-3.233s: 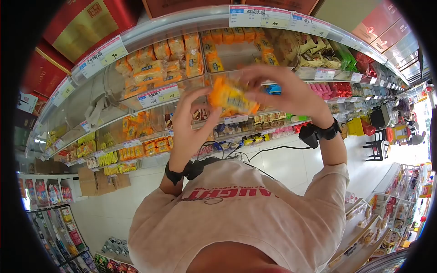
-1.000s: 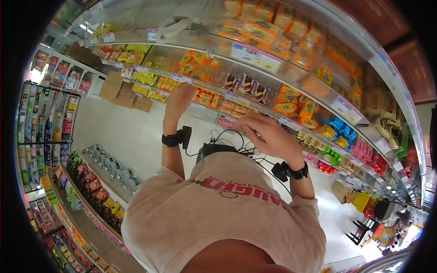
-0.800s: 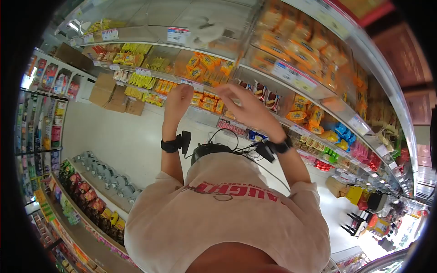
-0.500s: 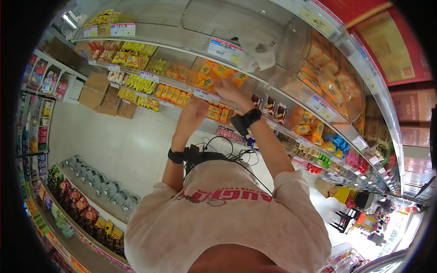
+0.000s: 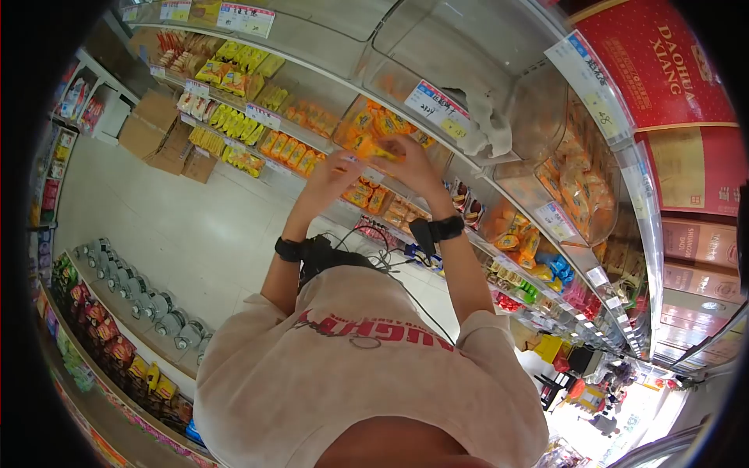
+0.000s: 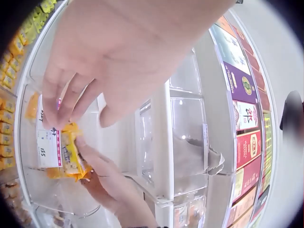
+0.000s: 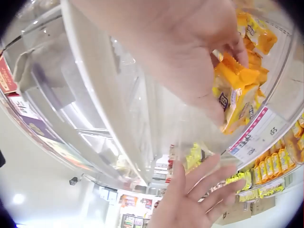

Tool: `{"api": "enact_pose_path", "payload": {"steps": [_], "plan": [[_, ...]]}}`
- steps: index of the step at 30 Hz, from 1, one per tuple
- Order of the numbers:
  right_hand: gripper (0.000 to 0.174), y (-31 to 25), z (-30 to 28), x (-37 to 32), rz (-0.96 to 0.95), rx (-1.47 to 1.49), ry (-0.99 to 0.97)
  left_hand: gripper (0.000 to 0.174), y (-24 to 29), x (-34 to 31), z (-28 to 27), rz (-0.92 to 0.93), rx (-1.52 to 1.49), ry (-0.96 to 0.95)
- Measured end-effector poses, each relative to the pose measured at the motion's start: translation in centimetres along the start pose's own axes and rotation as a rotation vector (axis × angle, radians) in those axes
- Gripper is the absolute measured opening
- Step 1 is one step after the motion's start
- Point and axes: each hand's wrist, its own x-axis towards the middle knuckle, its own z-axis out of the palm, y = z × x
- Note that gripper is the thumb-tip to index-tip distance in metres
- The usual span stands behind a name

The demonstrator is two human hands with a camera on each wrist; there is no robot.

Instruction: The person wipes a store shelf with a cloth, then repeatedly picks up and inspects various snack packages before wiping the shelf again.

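My right hand [image 5: 412, 165] pinches an orange and yellow wrapped snack packet [image 7: 235, 95] between thumb and fingers. It is over a clear shelf bin [image 5: 343, 129] in which more packets [image 5: 373, 118] of the same orange kind lie. Facing it, my left hand [image 5: 329, 186] is just left of the packet, in front of the shelf edge. In the right wrist view the left hand [image 7: 192, 199] shows spread fingers and holds nothing. A price tag [image 6: 49, 148] on the bin's front partly overlaps the packet in the left wrist view.
Above the bin, an upper shelf has clear dividers and a crumpled whitish cloth [image 5: 480, 121]. To its right stands a bin of orange bags [image 5: 581, 187]. Red gift boxes [image 5: 663, 70] line the far right. Cables [image 5: 378, 246] hang at the waist; cardboard boxes [image 5: 156, 129] stand on the floor.
An orange packet was between both hands 3.2 seconds ago; both were without it a second ago. The body has shifted left along the shelf, and the right hand reached into the bin and grasped a packet.
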Motion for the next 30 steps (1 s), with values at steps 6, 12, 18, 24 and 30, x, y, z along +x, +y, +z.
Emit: {"api": "enact_pose_path", "payload": {"steps": [6, 12, 18, 24, 30], "plan": [[0.05, -2.8, -0.8, 0.6, 0.037, 0.276, -0.067, 0.043, 1.6, 0.8, -1.2, -0.04, -0.233, 0.01], [0.061, 4.3, 3.0, 5.9, 0.022, -0.157, -0.069, 0.048, 0.4, -0.3, -3.9, -0.064, -0.241, 0.2], [0.073, 4.0, 4.1, 7.0, 0.038, -0.38, -0.168, 0.048, 1.1, -1.6, -4.7, -0.069, -0.324, 0.245], [0.066, 1.2, 1.3, 5.0, 0.087, -0.567, -0.248, 0.048, 1.1, -1.3, -4.6, -0.042, -0.312, 0.21], [0.053, -3.7, -1.6, -1.8, -0.009, -0.371, 0.138, 0.048, 2.0, -0.5, -3.4, -0.07, -0.224, 0.151]]}}
